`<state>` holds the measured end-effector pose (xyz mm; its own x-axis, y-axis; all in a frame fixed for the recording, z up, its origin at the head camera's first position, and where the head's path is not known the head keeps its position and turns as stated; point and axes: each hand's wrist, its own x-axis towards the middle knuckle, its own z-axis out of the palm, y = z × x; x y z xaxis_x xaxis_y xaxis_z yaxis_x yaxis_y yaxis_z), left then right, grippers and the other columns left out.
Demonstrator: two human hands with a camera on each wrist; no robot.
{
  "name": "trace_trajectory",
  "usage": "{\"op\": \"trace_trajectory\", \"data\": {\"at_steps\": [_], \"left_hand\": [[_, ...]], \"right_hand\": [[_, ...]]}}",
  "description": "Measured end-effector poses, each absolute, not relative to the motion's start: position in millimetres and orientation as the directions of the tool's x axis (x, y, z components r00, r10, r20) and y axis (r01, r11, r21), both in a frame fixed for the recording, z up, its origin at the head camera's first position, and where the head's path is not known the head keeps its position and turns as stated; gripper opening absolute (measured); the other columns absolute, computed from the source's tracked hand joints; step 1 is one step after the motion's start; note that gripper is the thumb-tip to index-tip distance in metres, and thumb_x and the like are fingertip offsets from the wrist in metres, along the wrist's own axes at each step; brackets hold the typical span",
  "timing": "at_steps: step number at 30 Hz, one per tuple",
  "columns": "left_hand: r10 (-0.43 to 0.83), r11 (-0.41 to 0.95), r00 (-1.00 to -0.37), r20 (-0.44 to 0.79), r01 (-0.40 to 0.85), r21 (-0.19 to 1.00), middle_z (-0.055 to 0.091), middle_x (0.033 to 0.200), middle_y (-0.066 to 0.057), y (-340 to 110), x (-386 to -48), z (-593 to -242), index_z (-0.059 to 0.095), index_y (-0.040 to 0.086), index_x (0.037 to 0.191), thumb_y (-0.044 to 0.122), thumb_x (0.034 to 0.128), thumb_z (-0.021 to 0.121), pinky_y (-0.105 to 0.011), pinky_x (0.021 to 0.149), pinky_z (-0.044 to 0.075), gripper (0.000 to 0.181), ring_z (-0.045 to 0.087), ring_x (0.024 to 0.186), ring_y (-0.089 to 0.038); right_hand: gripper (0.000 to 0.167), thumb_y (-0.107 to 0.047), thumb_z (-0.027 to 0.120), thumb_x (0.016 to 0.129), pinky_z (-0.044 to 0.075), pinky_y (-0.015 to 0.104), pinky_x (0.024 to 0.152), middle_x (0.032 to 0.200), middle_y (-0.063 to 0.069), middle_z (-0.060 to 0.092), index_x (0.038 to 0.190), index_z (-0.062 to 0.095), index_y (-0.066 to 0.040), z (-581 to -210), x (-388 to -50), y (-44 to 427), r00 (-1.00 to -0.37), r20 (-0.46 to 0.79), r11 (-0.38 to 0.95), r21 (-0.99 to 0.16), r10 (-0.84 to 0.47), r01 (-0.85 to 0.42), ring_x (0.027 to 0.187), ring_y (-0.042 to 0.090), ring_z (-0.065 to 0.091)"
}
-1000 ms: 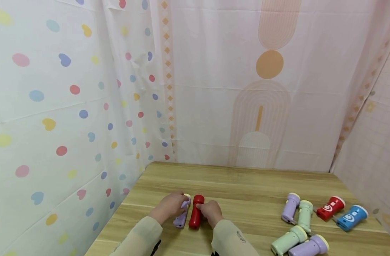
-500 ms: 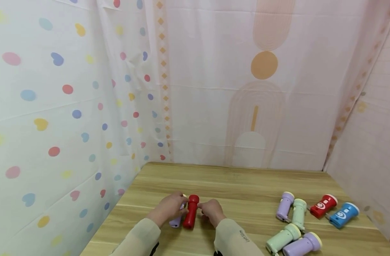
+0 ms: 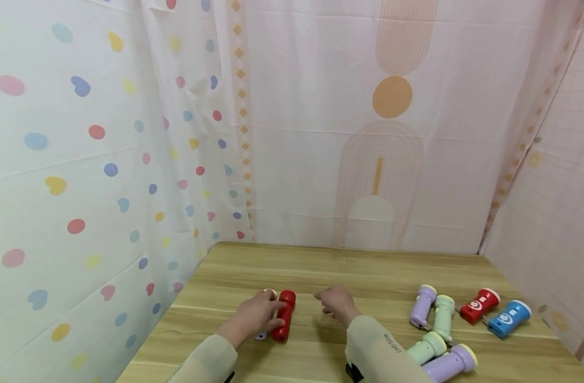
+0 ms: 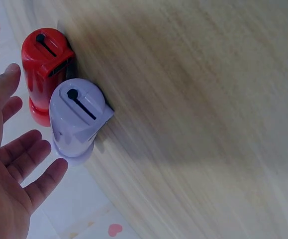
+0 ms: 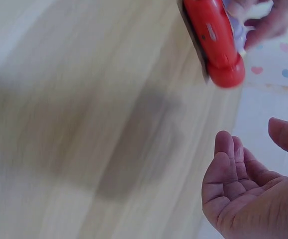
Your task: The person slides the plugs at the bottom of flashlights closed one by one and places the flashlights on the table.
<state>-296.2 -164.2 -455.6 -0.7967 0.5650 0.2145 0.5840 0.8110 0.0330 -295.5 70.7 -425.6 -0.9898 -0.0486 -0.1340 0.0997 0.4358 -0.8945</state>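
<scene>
Two toy flashlights lie side by side on the wooden table, a red one (image 3: 286, 306) and a light purple one (image 4: 76, 124). My left hand (image 3: 250, 320) is over this pair, hiding most of the purple flashlight in the head view. Its fingers are spread and loosely bent, with the fingertips at the red flashlight; in the left wrist view nothing is gripped. To the right of the pair, my right hand (image 3: 340, 305) hovers above the table, apart from the red flashlight. Fingers loosely bent, it holds nothing in the right wrist view.
On the table's right side lie more flashlights: purple (image 3: 423, 307), green (image 3: 443, 318), red (image 3: 481, 305), blue (image 3: 509, 319), another green (image 3: 426, 348) and another purple (image 3: 451, 364). Patterned curtains (image 3: 297, 159) border the table (image 3: 349, 271) at the back and sides.
My right hand has left the red flashlight and moved right. The red flashlight has come closer to the purple one, and my left hand's fingers now reach over it.
</scene>
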Motion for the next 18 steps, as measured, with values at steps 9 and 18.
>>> {"op": "trace_trajectory", "data": {"at_steps": [9, 18], "left_hand": [[0.594, 0.785, -0.761, 0.26, 0.62, 0.022, 0.057, 0.1, -0.007, -168, -294, -460, 0.075, 0.01, 0.111, 0.029, 0.0853, 0.078, -0.034, 0.076, 0.053, 0.032, 0.057, 0.09, -0.021], [0.609, 0.774, -0.751, 0.256, 0.633, 0.016, 0.058, 0.099, -0.005, -165, -295, -464, 0.076, 0.011, 0.11, 0.029, 0.0872, 0.076, -0.034, 0.078, 0.053, 0.029, 0.057, 0.089, -0.02]], "right_hand": [[0.04, -0.021, 0.063, 0.095, 0.047, 0.03, 0.06, 0.096, 0.01, 0.066, 0.122, 0.063, 0.01, -408, -301, 128, -0.996, -0.093, 0.485, -0.871, -0.011, 0.076, 0.079, 0.023, 0.061], [0.05, -0.025, 0.057, 0.099, 0.052, 0.038, 0.07, 0.111, 0.024, 0.063, 0.128, 0.053, 0.016, -393, -310, 204, -0.996, -0.073, 0.575, -0.813, 0.05, 0.088, 0.088, 0.028, 0.064]]}}
